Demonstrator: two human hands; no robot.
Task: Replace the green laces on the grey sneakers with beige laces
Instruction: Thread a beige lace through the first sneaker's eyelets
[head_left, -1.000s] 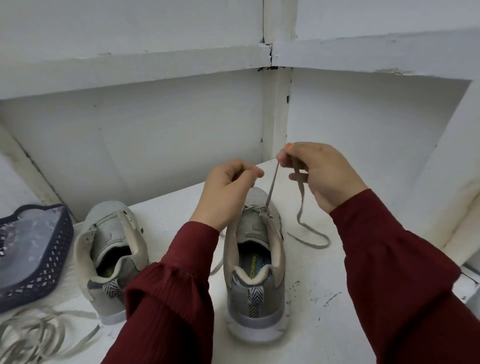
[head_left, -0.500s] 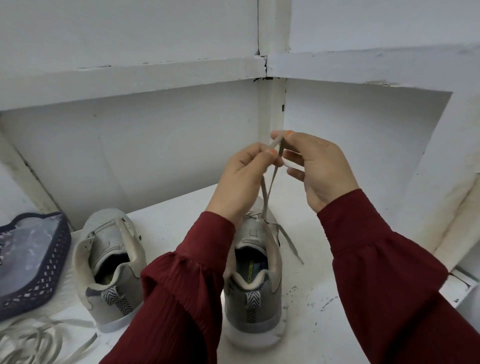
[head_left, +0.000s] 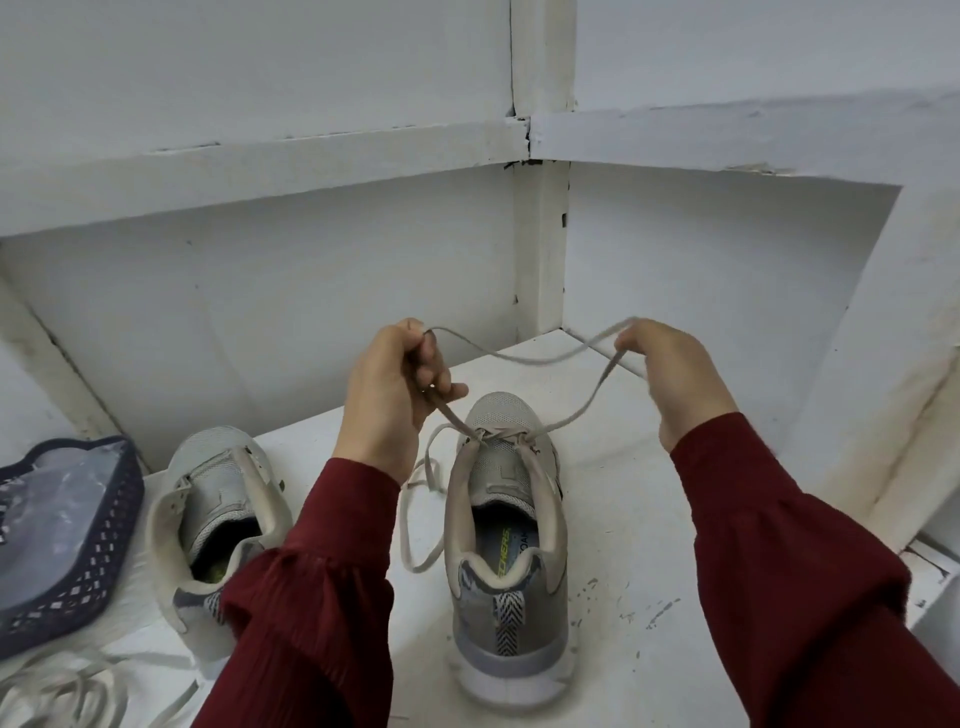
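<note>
Drawn apart since half a second ago: left hand (head_left: 395, 395) and right hand (head_left: 670, 379), then fingertip to fingertip, now wide of each other above the sneaker (head_left: 506, 519). Pinching the beige lace (head_left: 519, 358) in each grip, slack sagging between, ends crossing at the top eyelets. Probably close to tying off on this one, standing heel toward the camera on the bench (head_left: 649, 519). Apparently yet to lace: the other sneaker (head_left: 208, 509), just left, tongue bare. Grey mesh, pale collar, striped heel tab. Heaped at lower left beside a dark basket (head_left: 78, 571): loose laces (head_left: 62, 686), colour hard to tell.
</note>
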